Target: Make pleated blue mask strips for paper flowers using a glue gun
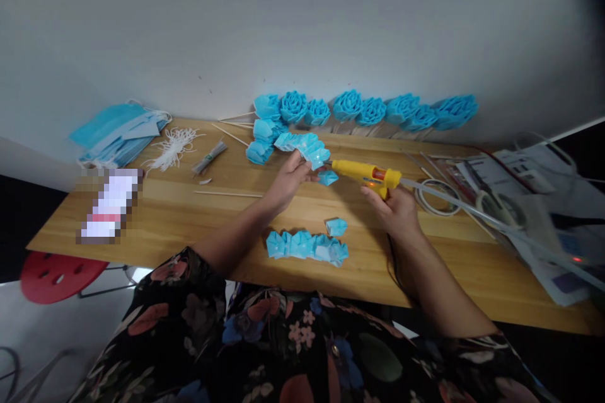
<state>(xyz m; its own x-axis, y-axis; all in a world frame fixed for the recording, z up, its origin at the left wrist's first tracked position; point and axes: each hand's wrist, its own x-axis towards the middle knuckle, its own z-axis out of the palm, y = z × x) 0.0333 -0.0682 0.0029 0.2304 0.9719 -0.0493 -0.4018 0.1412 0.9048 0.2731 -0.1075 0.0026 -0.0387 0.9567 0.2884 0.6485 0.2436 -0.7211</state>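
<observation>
With our left hand [289, 182] we are pinching a strip of folded blue petals [302, 146] between closed fingers, above the table [165, 220]. With our right hand [399, 211] we are gripping a yellow glue gun [352, 170], fingers curling round it, and are pointing it at the strip's right end; touching or not, we cannot tell. A single petal [328, 177] is showing just below. Nearer us, another row of petals [302, 245] is lying; blue flowers [347, 105] are lining the wall [302, 25].

Top [302, 359]: black; floral, coral/blue/pink | sleeves [163, 302]: elbow-length, matching
</observation>
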